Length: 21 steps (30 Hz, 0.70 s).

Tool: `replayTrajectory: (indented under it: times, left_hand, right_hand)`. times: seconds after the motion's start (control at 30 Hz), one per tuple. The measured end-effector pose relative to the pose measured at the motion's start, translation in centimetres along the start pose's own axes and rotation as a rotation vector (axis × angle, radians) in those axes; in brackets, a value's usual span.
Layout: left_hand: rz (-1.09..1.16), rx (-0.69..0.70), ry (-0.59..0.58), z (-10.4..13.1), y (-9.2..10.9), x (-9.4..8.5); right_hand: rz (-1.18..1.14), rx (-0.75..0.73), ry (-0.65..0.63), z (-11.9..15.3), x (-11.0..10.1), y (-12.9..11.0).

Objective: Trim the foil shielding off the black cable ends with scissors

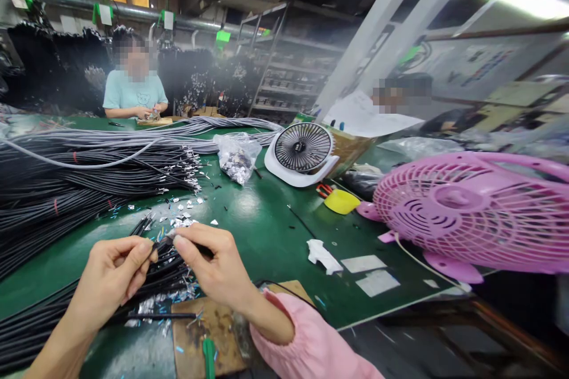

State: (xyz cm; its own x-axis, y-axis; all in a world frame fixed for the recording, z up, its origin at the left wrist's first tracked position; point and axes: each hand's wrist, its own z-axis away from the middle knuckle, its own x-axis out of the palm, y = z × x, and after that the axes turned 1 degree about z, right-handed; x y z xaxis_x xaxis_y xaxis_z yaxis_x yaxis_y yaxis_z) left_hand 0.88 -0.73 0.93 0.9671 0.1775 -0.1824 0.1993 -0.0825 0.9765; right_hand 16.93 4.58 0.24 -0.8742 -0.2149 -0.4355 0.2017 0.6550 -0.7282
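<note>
Just above a pile of black cables, my left hand pinches a black cable close to its end. The fingertips of my right hand are closed at that same end, where a small greyish piece shows; they partly cover it. Below my hands lies a worn wooden board with a green-handled tool on it. Another black cable reaches onto the board, its thin coloured wires bared. Scraps of foil and blue bits are scattered around.
Bundled black cables and grey cables cover the left side. Ahead are a plastic bag, a white fan and a yellow piece. At right stands a pink fan. A co-worker sits across the table.
</note>
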Motion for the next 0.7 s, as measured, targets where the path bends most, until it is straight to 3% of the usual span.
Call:
replayTrajectory:
  times: [0.17,0.33,0.43,0.5,0.6,0.7]
  left_hand:
    - [-0.115,0.157,0.173,0.5,-0.6,0.3]
    - [-0.338,0.343,0.179,0.4,-0.9,0.2]
    - [-0.377,0.388,0.134,0.1,-0.8,0.0]
    - [-0.357,0.390,0.073,-0.1,-0.7,-0.2]
    - [-0.287,0.402,-0.037,-0.3,-0.5,-0.1]
    - [-0.222,0.459,0.014,-0.2,-0.7,0.3]
  right_hand:
    - [-0.124,0.066,0.025,-0.1,0.3,0.3]
    - [-0.071,-0.115,-0.003,0.2,0.2,1.6]
    - [-0.086,-0.147,-0.066,0.2,-0.1,1.9]
    - [-0.222,-0.064,-0.098,0.0,-0.1,1.7]
    - [-0.606,0.258,-0.184,-0.4,0.3,1.2]
    - [-0.853,0.574,-0.249,-0.6,0.9,0.8]
